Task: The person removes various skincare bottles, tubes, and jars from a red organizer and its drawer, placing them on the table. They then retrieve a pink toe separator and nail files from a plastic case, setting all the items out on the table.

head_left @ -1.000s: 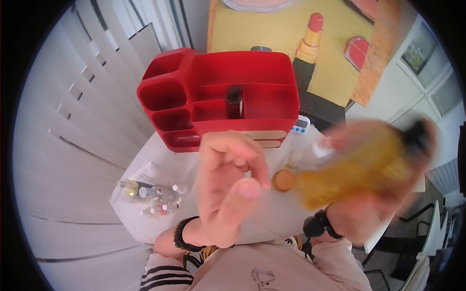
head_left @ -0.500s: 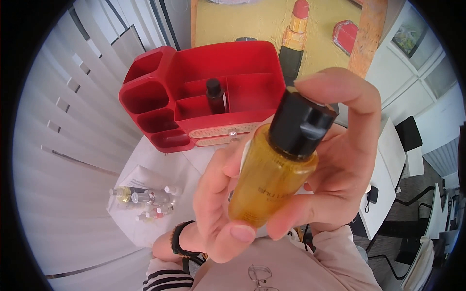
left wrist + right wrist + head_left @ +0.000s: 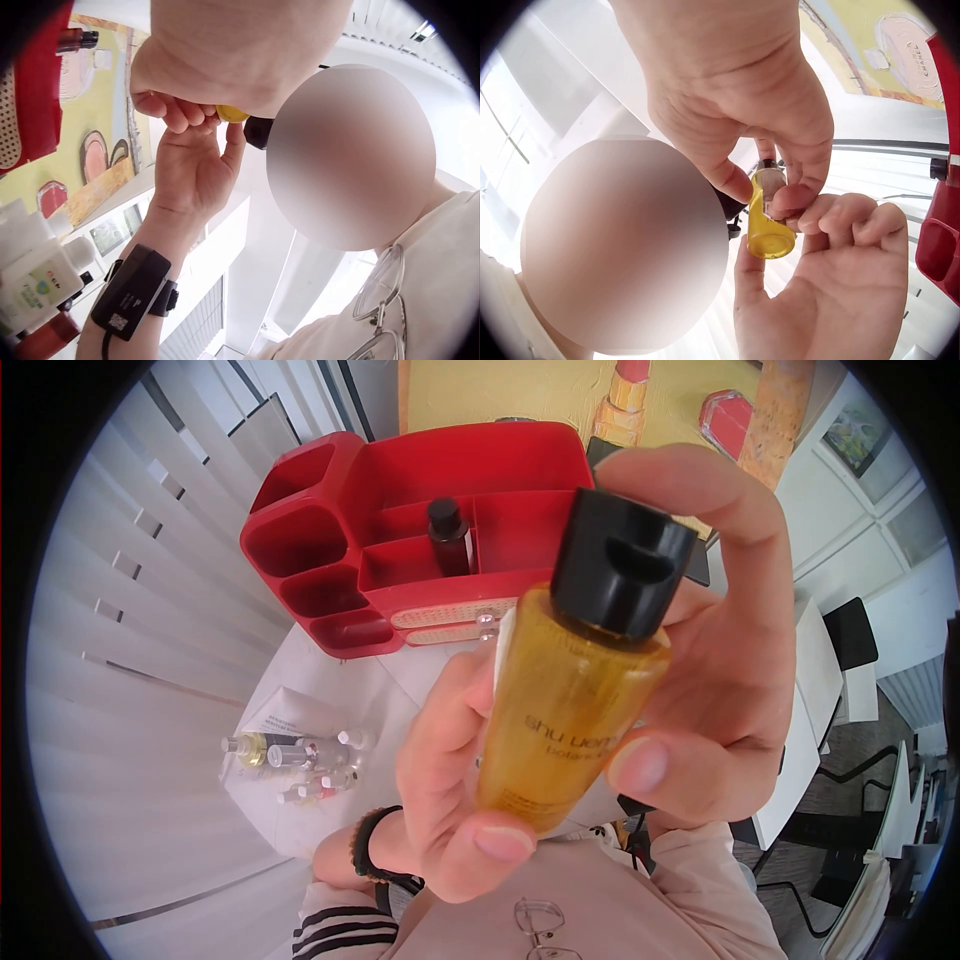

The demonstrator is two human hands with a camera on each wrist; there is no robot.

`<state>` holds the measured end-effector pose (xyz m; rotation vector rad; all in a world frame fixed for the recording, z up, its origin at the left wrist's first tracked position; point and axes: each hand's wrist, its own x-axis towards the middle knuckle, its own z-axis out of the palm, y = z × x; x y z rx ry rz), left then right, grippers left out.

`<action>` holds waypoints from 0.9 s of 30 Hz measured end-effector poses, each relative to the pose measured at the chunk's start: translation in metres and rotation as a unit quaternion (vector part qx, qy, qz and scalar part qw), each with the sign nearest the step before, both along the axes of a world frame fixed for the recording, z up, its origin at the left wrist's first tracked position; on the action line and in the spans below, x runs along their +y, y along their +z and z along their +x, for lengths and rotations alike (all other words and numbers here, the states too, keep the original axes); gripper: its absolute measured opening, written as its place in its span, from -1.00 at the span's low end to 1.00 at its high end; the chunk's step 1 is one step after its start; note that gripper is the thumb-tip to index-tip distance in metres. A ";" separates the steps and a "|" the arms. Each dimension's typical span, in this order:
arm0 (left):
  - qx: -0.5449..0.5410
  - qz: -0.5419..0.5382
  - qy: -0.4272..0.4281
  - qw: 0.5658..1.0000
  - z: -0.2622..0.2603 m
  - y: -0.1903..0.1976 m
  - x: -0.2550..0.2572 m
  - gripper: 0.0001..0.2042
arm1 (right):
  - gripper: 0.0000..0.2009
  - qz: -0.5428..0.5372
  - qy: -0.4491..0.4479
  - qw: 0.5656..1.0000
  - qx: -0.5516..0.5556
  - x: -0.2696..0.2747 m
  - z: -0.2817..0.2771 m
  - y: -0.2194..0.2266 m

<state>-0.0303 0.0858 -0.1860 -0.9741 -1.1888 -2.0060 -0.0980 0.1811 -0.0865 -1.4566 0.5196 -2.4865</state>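
Observation:
A bottle of amber liquid with a black cap is held up close to the head camera, its printed front facing it. My right hand grips it from the right, one finger up at the cap and the thumb against the side. Low on the left, my left hand pinches the bottle near its base. From the right wrist, the yellow bottle shows between both hands, a pale label on its back. Mostly hidden in the left wrist view, the bottle shows only a yellow patch.
Behind the hands stands a red organizer with several compartments, one holding a dark bottle. Several small clear bottles are grouped at the left of the white table. A painted board stands at the back.
The bottle came from the far right in my right hand to the middle, where my left hand took hold of its base. Since then it has risen slightly and its print shows more clearly.

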 end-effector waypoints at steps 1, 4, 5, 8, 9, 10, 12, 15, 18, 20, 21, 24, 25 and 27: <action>-0.002 0.000 0.001 1.000 -0.004 -0.003 0.001 -0.17 | -0.01 0.000 0.001 1.000 -0.002 0.004 -0.007 -0.004; 0.044 0.000 0.044 0.998 -0.006 -0.005 0.002 -0.13 | 0.02 0.081 -0.016 0.993 0.083 0.023 -0.026 -0.012; 0.031 -0.021 0.041 0.998 -0.003 -0.002 -0.002 -0.13 | 0.02 0.120 0.000 0.988 0.094 0.028 -0.025 -0.006; -0.008 -0.083 0.031 0.996 0.007 0.011 -0.014 -0.11 | 0.03 0.076 0.030 0.995 0.062 0.011 -0.014 -0.001; -0.022 -0.103 0.027 0.994 0.009 0.015 -0.015 -0.10 | 0.04 -0.009 0.044 0.999 0.019 0.004 -0.010 0.000; -0.022 -0.103 0.026 0.994 0.010 0.018 -0.008 -0.10 | 0.04 -0.009 0.043 0.999 0.018 0.012 -0.004 0.007; -0.032 0.080 -0.055 0.995 0.012 0.021 0.009 -0.12 | 0.05 0.259 -0.072 0.960 -0.084 0.034 0.011 0.024; -0.029 0.076 -0.078 0.994 0.007 0.005 0.010 -0.14 | 0.05 0.248 -0.062 0.965 -0.055 0.038 0.005 0.020; -0.044 0.107 -0.053 0.992 0.010 0.004 0.019 -0.14 | 0.05 0.231 -0.048 0.972 -0.010 0.038 -0.006 0.013; -0.019 0.097 -0.089 0.991 0.002 0.000 0.011 -0.13 | 0.05 0.220 -0.038 0.975 0.021 0.037 -0.014 0.008; 0.007 0.087 -0.126 0.988 -0.001 0.000 0.007 -0.12 | 0.05 0.214 -0.033 0.976 0.036 0.036 -0.017 0.006; -0.076 0.061 -0.034 0.995 0.018 0.022 0.013 -0.08 | 0.05 0.196 -0.018 0.977 0.083 0.035 -0.021 0.003; -0.076 0.062 -0.034 0.995 0.017 0.023 0.014 -0.08 | 0.05 0.196 -0.018 0.977 0.083 0.035 -0.021 0.003; -0.041 0.073 -0.009 0.996 0.012 0.024 0.016 -0.06 | 0.03 0.216 -0.041 0.974 0.060 0.035 -0.016 0.007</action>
